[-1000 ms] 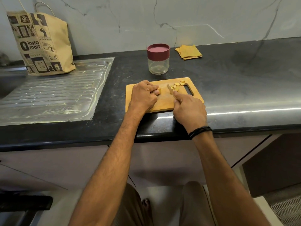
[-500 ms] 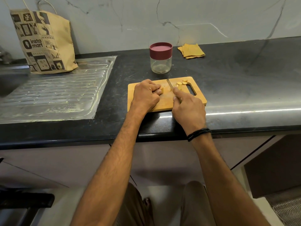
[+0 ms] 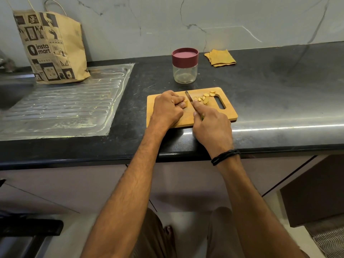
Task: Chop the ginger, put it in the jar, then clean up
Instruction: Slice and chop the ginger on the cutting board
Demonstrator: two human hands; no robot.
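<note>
A wooden cutting board (image 3: pixel 228 112) lies on the black counter near its front edge. My left hand (image 3: pixel 167 108) curls over a piece of ginger (image 3: pixel 185 103) and holds it down on the board. My right hand (image 3: pixel 212 125) grips a knife (image 3: pixel 189 96), forefinger along its spine, with the blade just right of the ginger piece. Several cut ginger slices (image 3: pixel 206 98) lie to the right of the blade, beside the board's handle slot. Behind the board stands a clear glass jar (image 3: pixel 184 71) with its maroon lid (image 3: pixel 185 56) on.
A folded yellow cloth (image 3: pixel 220 57) lies at the back, right of the jar. A printed paper bag (image 3: pixel 50 47) stands at the back left on the steel sink drainboard (image 3: pixel 61 107). The counter's front edge (image 3: pixel 111 157) runs under my forearms.
The knife blade has shifted a little left, closer to the ginger piece under my left hand. The view has drifted slightly. Both hands remain on the board.
</note>
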